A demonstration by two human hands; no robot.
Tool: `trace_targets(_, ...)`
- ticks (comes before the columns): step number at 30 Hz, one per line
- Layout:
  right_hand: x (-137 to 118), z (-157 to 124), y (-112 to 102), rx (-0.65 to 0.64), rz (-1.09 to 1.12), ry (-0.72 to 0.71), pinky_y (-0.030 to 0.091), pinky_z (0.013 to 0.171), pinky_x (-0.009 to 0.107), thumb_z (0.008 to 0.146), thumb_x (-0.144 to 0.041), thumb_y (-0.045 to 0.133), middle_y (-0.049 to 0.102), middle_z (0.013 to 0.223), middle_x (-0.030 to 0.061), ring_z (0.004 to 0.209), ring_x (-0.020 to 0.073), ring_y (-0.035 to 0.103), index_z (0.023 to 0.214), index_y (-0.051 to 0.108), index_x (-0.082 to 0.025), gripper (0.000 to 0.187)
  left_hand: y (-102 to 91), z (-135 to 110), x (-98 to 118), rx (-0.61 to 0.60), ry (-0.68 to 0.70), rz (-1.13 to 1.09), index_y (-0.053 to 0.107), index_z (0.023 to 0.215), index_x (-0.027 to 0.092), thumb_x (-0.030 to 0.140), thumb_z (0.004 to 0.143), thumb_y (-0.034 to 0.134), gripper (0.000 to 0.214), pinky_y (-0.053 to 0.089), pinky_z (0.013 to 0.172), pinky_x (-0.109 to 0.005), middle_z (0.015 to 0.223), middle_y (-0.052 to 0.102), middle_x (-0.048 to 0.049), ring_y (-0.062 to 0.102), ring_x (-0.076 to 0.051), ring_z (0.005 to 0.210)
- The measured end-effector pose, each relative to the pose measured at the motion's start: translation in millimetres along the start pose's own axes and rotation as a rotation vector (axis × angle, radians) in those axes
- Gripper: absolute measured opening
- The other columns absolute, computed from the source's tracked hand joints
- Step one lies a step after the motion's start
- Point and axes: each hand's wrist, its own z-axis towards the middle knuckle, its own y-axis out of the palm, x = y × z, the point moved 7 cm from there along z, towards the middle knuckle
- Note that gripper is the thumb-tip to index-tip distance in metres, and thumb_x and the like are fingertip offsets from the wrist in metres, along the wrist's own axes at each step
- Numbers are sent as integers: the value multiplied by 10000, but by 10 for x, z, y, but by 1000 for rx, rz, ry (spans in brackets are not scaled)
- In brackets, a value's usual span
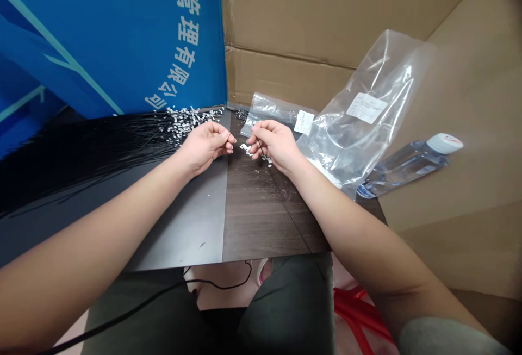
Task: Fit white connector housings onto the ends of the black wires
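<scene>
My right hand point(274, 144) pinches a thin black wire point(294, 219), which trails down across the table and over its front edge. Level with it, a short gap to the left, my left hand point(207, 147) is closed with thumb and forefinger pressed together; whatever is between them is too small to make out. Small white pieces point(246, 149) lie loose on the table between and under the hands. Behind my left hand spreads a large bundle of black wires point(101, 137), many with white ends point(185, 122).
Clear plastic bags point(346, 132) with white labels lie at the right, by a tilted water bottle point(408, 164). Cardboard walls point(293, 18) and a blue printed panel point(122, 29) enclose the table point(261, 224). A black cable point(163, 292) hangs below the front edge.
</scene>
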Motion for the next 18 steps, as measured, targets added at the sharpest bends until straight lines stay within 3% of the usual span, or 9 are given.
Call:
trace_targets(4, 95, -26, 105, -52, -28, 52, 578, 465, 236, 982, -191, 700, 729, 719, -11, 536, 119, 685, 920, 620, -191, 101, -74, 57, -92, -14, 57, 57, 628, 879, 165, 297, 706, 989, 421, 588, 742, -285, 822, 779, -45, 719, -125, 687)
trace_targets(8, 174, -65, 191, -66, -66, 73, 562, 422, 212, 980, -209, 739, 717, 724, -20, 529, 113, 675, 928, 614, -195, 136, -97, 33, -11, 0, 173, 92, 620, 896, 167, 318, 702, 985, 441, 595, 750, -277, 843, 799, -60, 743, -138, 731)
trace_targets(18, 152, -111, 238, -12, -225, -133, 549, 409, 181, 986, -206, 718, 663, 759, -27, 567, 87, 628, 920, 663, -178, 91, 6, -85, 95, -43, 259, 368, 605, 915, 199, 230, 828, 826, 239, 564, 693, -285, 738, 728, 6, 737, -157, 692)
